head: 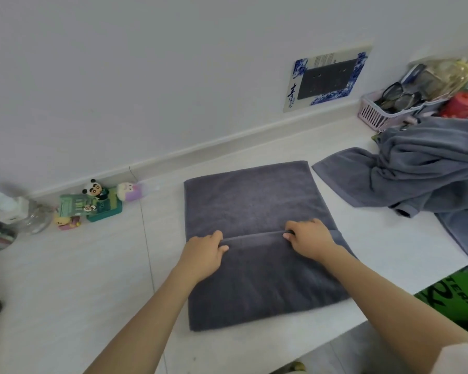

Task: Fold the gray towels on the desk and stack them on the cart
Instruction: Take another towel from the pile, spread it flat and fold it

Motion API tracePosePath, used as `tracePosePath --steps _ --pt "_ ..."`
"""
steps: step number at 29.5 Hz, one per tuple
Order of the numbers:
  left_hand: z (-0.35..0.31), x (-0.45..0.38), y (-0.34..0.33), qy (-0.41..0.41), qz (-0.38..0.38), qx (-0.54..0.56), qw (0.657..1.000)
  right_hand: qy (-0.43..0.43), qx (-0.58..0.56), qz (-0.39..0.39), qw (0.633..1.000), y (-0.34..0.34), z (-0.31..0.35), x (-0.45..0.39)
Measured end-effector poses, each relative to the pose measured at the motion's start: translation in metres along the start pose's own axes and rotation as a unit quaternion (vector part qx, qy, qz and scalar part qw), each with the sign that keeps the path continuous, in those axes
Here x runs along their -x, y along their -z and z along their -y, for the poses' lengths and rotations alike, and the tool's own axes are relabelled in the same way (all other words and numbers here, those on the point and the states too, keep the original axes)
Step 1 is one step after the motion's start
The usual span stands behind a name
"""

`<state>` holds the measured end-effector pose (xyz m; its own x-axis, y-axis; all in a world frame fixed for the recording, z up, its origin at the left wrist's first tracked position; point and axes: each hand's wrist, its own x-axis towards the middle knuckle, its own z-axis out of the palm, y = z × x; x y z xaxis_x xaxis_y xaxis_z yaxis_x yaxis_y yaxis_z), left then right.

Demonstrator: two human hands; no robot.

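Gray towel (254, 201) lies flat on the white desk (92, 279), near the front edge and roughly in the middle of the view. Its near part is folded up over the rest, so a straight hemmed edge runs across it from side to side, about halfway up. Both hands sit on that edge. The left hand (204, 255) grips the edge near the towel's left side, fingers curled over the hem and the thumb tucked under it. The right hand (310, 238) pinches the same edge further to the right, fingers bent over the cloth and thumb pressing against the fold. Both arms reach in from the lower part of the view, bare to the elbow.

To the right of the flat towel, just apart from it, a heap of gray towels (416, 179) lies crumpled on the desk, one corner spread out toward the flat one. Behind the heap stands a pink basket (373, 114) with dark glasses and other small things in it, and a red object (462, 105) sits beside it. A wall socket (327, 79) with a blue and white patterned frame is set in the wall above the desk's back edge. On the left, against the wall, stand several small toy figures (97, 201), among them a panda, and further left a clear glass bottle (37, 218). A green printed bag (457, 300) shows below the desk's right end.
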<state>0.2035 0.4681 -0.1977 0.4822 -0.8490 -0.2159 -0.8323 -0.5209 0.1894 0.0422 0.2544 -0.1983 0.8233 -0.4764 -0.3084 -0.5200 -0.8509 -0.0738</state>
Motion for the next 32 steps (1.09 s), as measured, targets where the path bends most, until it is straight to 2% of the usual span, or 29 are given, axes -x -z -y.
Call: tracePosePath --steps 3,6,9,18,21,23,24,26,28,32 --pt "0.003 -0.012 0.003 0.008 0.011 -0.010 1.000 0.004 0.011 -0.045 0.999 0.000 -0.001 -0.009" --pt "0.004 -0.024 -0.002 0.016 0.036 0.000 0.999 0.000 -0.029 -0.032 0.999 -0.012 -0.003 -0.015" --pt "0.006 -0.029 -0.007 0.033 0.039 0.014 0.999 -0.013 -0.054 -0.059 0.997 -0.019 -0.004 -0.017" --pt "-0.007 -0.034 -0.010 0.116 0.022 -0.024 0.993 -0.008 -0.001 -0.079 0.997 -0.020 -0.002 -0.034" --pt "-0.023 -0.027 -0.024 0.156 -0.044 -0.074 0.984 0.002 0.003 -0.068 0.998 -0.021 -0.001 -0.037" --pt "-0.046 -0.021 -0.038 0.110 -0.102 -0.050 0.987 0.012 0.003 -0.069 0.998 -0.021 -0.006 -0.039" --pt "-0.053 -0.016 -0.046 0.073 -0.102 -0.032 0.992 0.017 -0.001 -0.071 0.997 -0.022 -0.006 -0.039" --pt "-0.063 -0.008 -0.061 0.058 -0.047 -0.018 0.997 0.032 -0.013 -0.068 0.997 -0.021 -0.008 -0.040" --pt "-0.064 -0.007 -0.073 0.088 -0.027 -0.011 0.996 0.055 -0.019 -0.032 0.998 -0.015 -0.017 -0.040" --pt "-0.063 -0.010 -0.079 0.098 -0.030 -0.015 0.995 0.070 0.025 0.104 0.992 0.010 -0.054 -0.038"
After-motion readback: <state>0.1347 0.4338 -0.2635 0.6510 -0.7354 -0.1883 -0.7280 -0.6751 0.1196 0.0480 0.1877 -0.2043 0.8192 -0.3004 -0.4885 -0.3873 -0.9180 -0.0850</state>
